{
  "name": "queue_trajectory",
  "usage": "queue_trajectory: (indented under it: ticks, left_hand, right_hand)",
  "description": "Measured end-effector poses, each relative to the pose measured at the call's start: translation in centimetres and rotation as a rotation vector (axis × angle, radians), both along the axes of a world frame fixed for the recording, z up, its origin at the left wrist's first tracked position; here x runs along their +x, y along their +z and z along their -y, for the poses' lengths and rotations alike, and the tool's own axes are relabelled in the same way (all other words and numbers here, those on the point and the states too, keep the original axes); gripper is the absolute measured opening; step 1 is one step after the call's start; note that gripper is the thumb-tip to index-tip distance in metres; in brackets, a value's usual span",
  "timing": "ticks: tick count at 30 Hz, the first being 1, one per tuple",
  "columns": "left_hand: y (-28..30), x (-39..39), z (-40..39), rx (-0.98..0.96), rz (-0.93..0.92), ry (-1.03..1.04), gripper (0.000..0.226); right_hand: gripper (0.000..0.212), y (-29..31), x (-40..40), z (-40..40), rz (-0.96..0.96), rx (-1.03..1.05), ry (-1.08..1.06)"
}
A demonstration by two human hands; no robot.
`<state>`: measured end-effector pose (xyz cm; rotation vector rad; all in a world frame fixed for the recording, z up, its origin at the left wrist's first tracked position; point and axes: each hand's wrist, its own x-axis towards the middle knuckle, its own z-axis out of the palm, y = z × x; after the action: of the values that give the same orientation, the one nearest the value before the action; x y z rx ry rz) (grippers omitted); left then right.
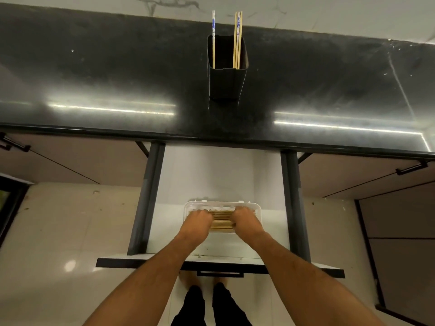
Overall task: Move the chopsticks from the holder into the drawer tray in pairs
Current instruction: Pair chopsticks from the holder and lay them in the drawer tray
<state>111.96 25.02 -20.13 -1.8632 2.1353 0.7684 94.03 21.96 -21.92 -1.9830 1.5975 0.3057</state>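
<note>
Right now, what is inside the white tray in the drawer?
Wooden chopsticks lie flat in the white tray. The left hand and right hand cover their ends, so no count is possible.

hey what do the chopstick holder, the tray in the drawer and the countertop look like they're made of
Chopstick holder: probably matte black plastic; thin, dull, seamless walls.
Drawer tray: likely glossy white plastic; rounded moulded rim, slightly translucent.
Countertop: seemingly polished dark stone, perhaps granite; it mirrors light strips and looks faintly speckled.

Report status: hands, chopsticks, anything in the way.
Left hand and right hand on chopsticks in tray. Several left in holder. Nothing blocking.
</note>
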Motion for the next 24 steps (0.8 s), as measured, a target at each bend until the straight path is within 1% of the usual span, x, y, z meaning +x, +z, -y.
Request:
queue_trajectory:
  ticks: [5, 9, 15, 20, 24]
  left_hand:
    - [-0.3, 0.3, 0.7, 0.068, -0.028, 0.032, 0.021]
    - [-0.6, 0.2, 1.0, 0.064, -0.043, 0.035, 0.025]
    - [-1.4, 0.5, 0.7, 0.039, -0.052, 0.068, 0.023]
    - [-1.4, 0.9, 0.7, -0.051, -0.047, 0.060, 0.029]
    - [-1.4, 1.1, 0.7, -0.063, -0.035, 0.045, 0.031]
  right_hand:
    - [0.022, -0.5, 0.0, 0.2, -0.131, -0.026, 0.170]
    - [0.025, 0.0, -0.1, 0.5, -0.127, -0.043, 0.214]
    - [0.028, 0.0, -0.6, 0.6, -0.078, -0.109, 0.210]
    - [0.029, 0.0, -0.6, 0.4, -0.052, -0.183, 0.198]
    - [0.032, 0.0, -0.6, 0.3, -0.071, -0.169, 0.173]
